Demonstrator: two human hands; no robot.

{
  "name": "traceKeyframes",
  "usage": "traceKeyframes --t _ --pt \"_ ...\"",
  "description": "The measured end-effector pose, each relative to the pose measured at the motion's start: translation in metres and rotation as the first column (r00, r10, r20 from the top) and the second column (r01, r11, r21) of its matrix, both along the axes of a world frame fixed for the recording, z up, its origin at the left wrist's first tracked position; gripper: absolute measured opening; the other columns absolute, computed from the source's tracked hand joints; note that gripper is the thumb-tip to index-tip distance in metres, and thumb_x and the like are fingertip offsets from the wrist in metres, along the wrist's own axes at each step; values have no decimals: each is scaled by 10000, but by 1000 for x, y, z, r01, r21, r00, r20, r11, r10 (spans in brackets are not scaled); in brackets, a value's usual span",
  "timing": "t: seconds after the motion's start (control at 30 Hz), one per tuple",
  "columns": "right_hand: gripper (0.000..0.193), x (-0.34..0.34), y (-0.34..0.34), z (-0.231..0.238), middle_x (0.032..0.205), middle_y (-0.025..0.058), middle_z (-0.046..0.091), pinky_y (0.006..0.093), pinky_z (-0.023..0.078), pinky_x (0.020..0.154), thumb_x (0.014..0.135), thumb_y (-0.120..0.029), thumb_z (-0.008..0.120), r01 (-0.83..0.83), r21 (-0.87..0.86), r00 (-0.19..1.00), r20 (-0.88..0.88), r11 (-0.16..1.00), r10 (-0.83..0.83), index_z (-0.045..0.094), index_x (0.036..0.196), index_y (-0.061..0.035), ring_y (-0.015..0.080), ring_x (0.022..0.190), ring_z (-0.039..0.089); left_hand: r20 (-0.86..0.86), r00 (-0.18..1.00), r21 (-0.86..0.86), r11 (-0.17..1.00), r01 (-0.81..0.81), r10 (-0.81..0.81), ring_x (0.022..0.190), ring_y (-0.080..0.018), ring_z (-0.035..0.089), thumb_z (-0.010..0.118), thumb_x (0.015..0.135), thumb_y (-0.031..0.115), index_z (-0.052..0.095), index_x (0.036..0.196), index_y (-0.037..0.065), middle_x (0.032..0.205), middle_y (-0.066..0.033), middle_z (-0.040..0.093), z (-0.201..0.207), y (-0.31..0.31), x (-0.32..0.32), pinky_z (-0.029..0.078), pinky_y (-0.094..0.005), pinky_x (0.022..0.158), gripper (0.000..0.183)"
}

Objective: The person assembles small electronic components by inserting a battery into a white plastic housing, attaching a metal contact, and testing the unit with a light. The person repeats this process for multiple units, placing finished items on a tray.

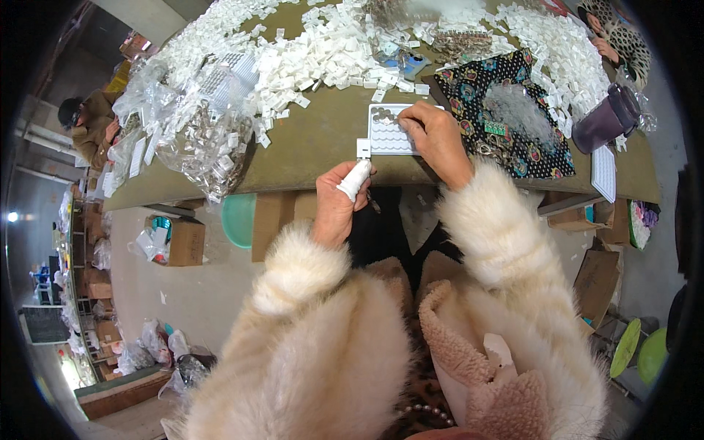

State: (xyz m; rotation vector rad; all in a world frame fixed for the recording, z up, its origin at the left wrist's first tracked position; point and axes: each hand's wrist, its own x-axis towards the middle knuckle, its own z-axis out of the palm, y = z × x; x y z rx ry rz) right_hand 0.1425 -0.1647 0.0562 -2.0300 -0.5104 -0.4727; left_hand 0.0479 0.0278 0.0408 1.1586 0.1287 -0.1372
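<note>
My left hand [335, 202] is closed near the table's front edge, its thumb wrapped in a white cover. Just past the thumb tip, a small white plastic piece [364, 147] with a dark slot sticks up from the grip. My right hand [438, 139] bends over a shallow white tray [387, 144] with rows of scalloped hollows. Its thumb and fingertips are pinched together at the tray; what they hold, if anything, is hidden. Small greyish metal pieces [383, 115] lie in the tray's far left part, beside those fingertips.
A large heap of white plastic pieces [315, 59] covers the table's far side. Bagged parts [209, 150] lie left; a patterned black cloth [458, 88] and dark tumbler [606, 121] stand right. Two people [95, 125] [620, 44] sit at the table's ends. Below is a cardboard box [187, 242].
</note>
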Motion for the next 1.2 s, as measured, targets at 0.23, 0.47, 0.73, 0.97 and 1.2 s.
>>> traceKeyframes --t 0.23,0.47,0.73,0.97,1.2 --pt "109 11 8 -11 872 94 663 445 516 692 826 -164 750 156 -267 986 91 951 -136 715 852 -65 340 802 670 -1 1000 21 999 -25 25 497 -40 389 649 993 170 697 1069 -21 728 3 588 4 -1 2 290 -211 471 210" --pt "65 -2 5 -1 861 94 663 381 514 689 835 -83 732 -57 -15 998 -41 998 56 712 887 -50 301 789 667 10 1000 19 1000 13 -14 558 -47 428 630 1000 164 680 1131 -8 802 -9 618 14 -6 6 329 -214 515 222" --pt "96 -32 5 9 783 108 563 391 460 591 816 19 676 -313 127 940 182 941 289 607 851 -37 323 686 593 30 997 -12 997 76 -75 558 -45 473 642 982 114 674 1127 -32 811 -20 657 21 -21 5 357 -208 500 208" --pt "74 -35 -3 6 808 108 585 352 465 618 835 41 671 -293 35 931 240 956 276 629 881 1 264 710 594 61 992 -52 992 117 -114 556 -40 474 653 977 109 678 1105 -42 789 -25 654 23 -23 0 344 -202 501 199" --pt "54 -33 -10 3 841 141 590 398 475 626 844 1 651 -381 96 921 122 920 369 634 894 -9 359 745 605 128 990 179 983 37 -60 601 -37 524 682 952 77 680 1118 -48 810 -12 669 19 -27 0 392 -192 534 208"
